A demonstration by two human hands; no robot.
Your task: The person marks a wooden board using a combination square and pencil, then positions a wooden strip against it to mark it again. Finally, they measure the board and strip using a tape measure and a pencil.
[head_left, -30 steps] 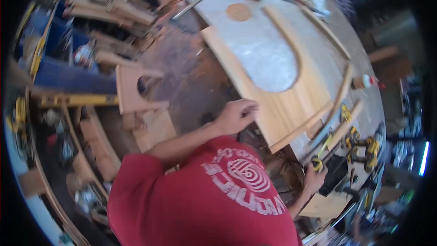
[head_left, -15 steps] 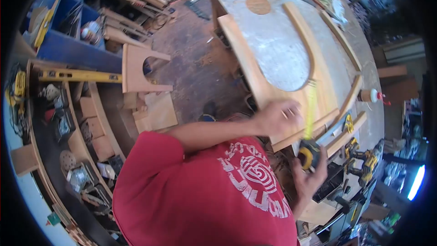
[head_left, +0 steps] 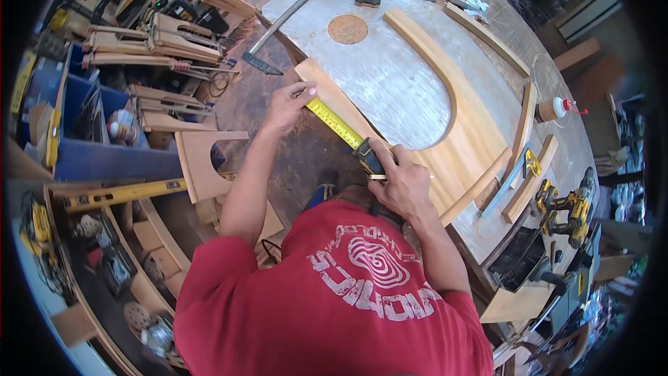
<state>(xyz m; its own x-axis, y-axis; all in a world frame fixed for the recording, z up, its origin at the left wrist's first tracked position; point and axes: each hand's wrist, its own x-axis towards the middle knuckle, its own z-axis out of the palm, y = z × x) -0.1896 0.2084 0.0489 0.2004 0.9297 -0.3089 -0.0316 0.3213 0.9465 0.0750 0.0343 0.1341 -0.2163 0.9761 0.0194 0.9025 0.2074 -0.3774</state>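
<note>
A tape measure (head_left: 369,157) sits in my right hand (head_left: 407,182), fingers closed around its black and yellow case. A thin pencil-like stick (head_left: 376,177) shows at the same hand. The yellow blade (head_left: 334,121) runs out up and to the left, and my left hand (head_left: 284,110) pinches its far end near the tip of one leg of a U-shaped wooden panel (head_left: 445,83). The blade lies along that leg's outer edge. The panel rests on a worn metal-topped table (head_left: 306,28), its round cutout facing away from me.
Loose wooden strips (head_left: 480,184) lie on the table to the right, beside a blue-bladed handsaw (head_left: 506,179), a glue bottle (head_left: 554,108) and yellow drills (head_left: 567,205). A long bar clamp (head_left: 299,10) crosses the far left corner. On the left stand a blue bin (head_left: 111,163) and a small cut panel (head_left: 198,160).
The tape has shifted from the panel's right-hand part to its left leg. My left hand has moved away to the blade's end; my right hand has come left with the case.
</note>
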